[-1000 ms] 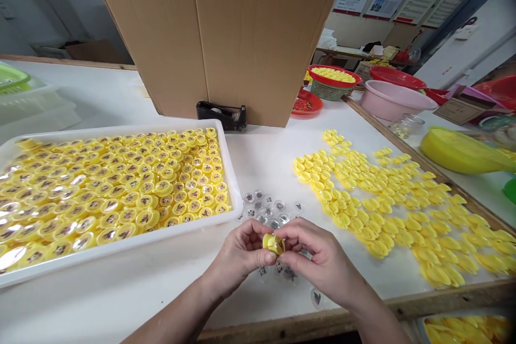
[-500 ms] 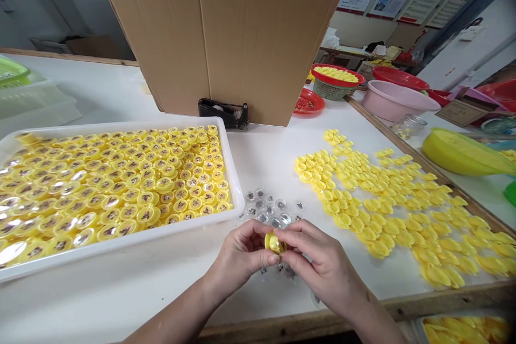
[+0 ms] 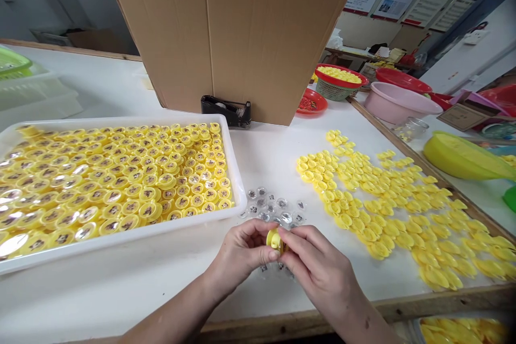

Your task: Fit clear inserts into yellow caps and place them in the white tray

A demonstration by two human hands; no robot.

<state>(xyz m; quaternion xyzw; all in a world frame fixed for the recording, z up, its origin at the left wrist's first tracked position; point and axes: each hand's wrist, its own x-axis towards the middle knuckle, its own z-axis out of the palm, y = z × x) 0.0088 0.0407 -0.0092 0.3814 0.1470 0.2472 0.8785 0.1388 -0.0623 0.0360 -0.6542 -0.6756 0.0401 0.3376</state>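
Observation:
Between my two hands, over the white table, is a small round yellow plastic piece. My left hand pinches its left side with thumb and fingers. The fingertips of my right hand press on its right side, partly hiding it. Several clear discs with small dark pictures lie on the table just behind and under the hands. On the left, a white tray holds rows of yellow round pieces with picture discs. Loose yellow pieces are spread over the table at the right.
A tall cardboard box stands at the back with a black tape dispenser before it. Red and pink basins and a yellow-green basin are at the right. A wooden strip edges the table's front.
The yellow piece has turned slightly in my fingers, and my right fingers have closed in more around it. The view has shifted a little.

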